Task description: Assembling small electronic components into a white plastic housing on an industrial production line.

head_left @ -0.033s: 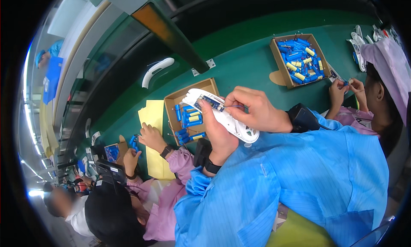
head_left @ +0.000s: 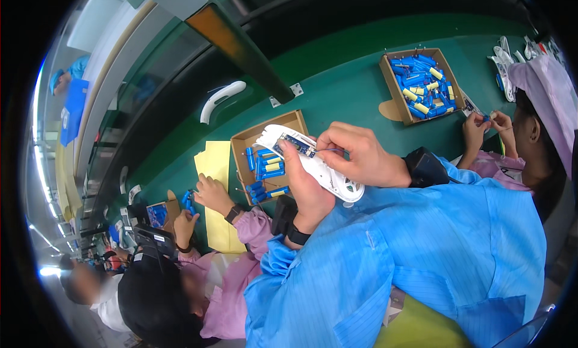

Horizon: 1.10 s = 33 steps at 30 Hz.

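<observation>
My left hand [head_left: 309, 191] is wrapped round a white plastic housing [head_left: 331, 174], its thumb lying along a narrow dark circuit board [head_left: 299, 146] set in the shell. The housing is held tilted above the table, its rounded end with cut-outs toward my body. At the board's lower right end, my right hand [head_left: 361, 152] is closed in a pinch on a thin dark wire [head_left: 333, 149]. The fingertips hide where the wire meets the board. Just behind the housing stands a cardboard box [head_left: 239, 137] with blue cylindrical batteries [head_left: 269, 167], some banded in yellow.
A second cardboard box [head_left: 459, 101] of blue batteries stands at the far right. A white curved shell [head_left: 221, 100] lies near a metal post [head_left: 241, 50]. Yellow sheets [head_left: 220, 197] lie left, by a co-worker's hands [head_left: 214, 194]. Another co-worker's hands [head_left: 478, 134] work at right.
</observation>
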Each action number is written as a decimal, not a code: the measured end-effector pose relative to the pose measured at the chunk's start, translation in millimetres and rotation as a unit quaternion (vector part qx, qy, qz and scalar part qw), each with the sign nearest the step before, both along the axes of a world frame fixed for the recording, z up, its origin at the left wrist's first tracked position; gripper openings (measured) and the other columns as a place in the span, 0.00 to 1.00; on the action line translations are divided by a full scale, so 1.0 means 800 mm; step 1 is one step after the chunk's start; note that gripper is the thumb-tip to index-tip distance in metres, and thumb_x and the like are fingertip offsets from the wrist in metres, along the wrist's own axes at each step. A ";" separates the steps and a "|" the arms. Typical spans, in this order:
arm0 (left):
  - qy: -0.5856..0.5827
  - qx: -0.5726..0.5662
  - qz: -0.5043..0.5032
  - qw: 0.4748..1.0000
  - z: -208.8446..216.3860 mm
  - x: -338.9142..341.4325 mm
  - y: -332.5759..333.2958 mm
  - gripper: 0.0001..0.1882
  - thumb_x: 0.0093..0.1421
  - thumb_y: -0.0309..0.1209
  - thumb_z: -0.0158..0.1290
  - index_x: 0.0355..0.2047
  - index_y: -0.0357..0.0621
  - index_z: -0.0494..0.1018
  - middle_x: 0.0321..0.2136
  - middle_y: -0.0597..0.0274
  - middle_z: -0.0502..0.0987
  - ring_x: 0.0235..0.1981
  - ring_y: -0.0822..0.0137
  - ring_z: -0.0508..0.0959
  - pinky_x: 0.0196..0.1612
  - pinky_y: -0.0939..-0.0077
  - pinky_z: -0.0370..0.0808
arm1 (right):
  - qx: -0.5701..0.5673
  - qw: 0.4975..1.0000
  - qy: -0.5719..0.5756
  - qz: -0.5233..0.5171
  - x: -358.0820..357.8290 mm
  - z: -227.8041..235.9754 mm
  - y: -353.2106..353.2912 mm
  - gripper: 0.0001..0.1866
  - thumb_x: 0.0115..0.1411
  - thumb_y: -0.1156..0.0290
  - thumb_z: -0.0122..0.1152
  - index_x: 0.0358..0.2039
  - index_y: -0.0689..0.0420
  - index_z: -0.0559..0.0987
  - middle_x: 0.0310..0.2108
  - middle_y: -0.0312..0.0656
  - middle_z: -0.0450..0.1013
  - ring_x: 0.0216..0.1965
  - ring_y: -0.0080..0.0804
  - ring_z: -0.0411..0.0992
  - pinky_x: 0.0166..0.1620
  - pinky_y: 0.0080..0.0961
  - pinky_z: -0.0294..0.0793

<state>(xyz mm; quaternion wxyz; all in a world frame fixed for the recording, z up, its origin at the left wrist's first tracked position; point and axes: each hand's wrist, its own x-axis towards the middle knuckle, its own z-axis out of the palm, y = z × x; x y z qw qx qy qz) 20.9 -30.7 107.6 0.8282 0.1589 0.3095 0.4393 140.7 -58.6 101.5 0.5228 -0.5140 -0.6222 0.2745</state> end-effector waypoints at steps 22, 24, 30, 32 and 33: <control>0.062 0.063 -0.033 0.996 -0.023 -0.004 -0.012 0.24 0.66 0.52 0.36 0.43 0.44 0.67 0.34 0.60 0.74 0.36 0.69 0.76 0.39 0.74 0.75 | 0.065 0.988 -0.141 0.000 0.001 0.003 0.016 0.06 0.50 0.79 0.58 0.28 0.62 0.70 0.26 0.47 0.68 0.24 0.44 0.69 0.28 0.34 0.69; 0.030 0.066 -0.041 0.997 -0.028 -0.008 -0.005 0.25 0.66 0.53 0.36 0.44 0.44 0.66 0.35 0.61 0.74 0.36 0.69 0.77 0.39 0.74 0.75 | -0.007 0.994 -0.100 0.048 0.010 0.028 0.011 0.06 0.54 0.77 0.57 0.31 0.63 0.71 0.27 0.46 0.70 0.25 0.40 0.71 0.29 0.30 0.71; -0.001 0.086 0.055 0.995 -0.001 -0.020 0.010 0.28 0.66 0.54 0.33 0.34 0.42 0.69 0.28 0.61 0.74 0.30 0.69 0.75 0.34 0.76 0.71 | -0.003 0.994 0.105 0.029 0.003 0.026 0.011 0.07 0.60 0.76 0.52 0.38 0.64 0.72 0.33 0.44 0.73 0.34 0.28 0.74 0.36 0.22 0.74; -0.003 0.080 0.057 0.995 0.007 -0.022 0.013 0.27 0.66 0.54 0.33 0.35 0.41 0.69 0.28 0.60 0.74 0.30 0.68 0.75 0.34 0.76 0.71 | -0.024 0.989 0.139 0.041 0.004 0.029 0.009 0.08 0.60 0.76 0.52 0.38 0.65 0.73 0.33 0.44 0.73 0.35 0.28 0.74 0.38 0.22 0.74; -0.004 0.074 0.062 0.995 0.009 -0.023 0.014 0.27 0.66 0.53 0.34 0.35 0.41 0.69 0.28 0.60 0.74 0.30 0.68 0.75 0.33 0.76 0.71 | -0.028 0.992 0.115 0.052 0.006 0.033 0.009 0.08 0.60 0.77 0.51 0.40 0.66 0.73 0.35 0.44 0.73 0.37 0.28 0.74 0.40 0.21 0.74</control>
